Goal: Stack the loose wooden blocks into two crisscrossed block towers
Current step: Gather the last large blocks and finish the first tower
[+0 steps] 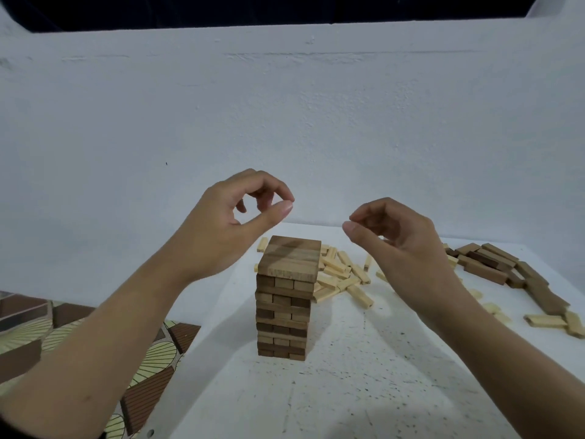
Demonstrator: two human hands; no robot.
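Left hand (234, 223) and right hand (399, 236) raised above the dark tower (286, 296), both empty.
Each hand curls its fingers toward the thumb and holds nothing. The tower stands upright on the bench (348, 391), below and between them, its top layer apparently laid left to right. The loose dark blocks (493, 264) lie far right, beyond the right hand, which is probably the nearer for the next pick. Pale blocks (342, 274) are scattered behind the tower.

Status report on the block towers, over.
Left hand and right hand empty, fingers curled, over the dark tower. Second tower not started; light blocks and dark blocks lie loose. Nothing blocking.
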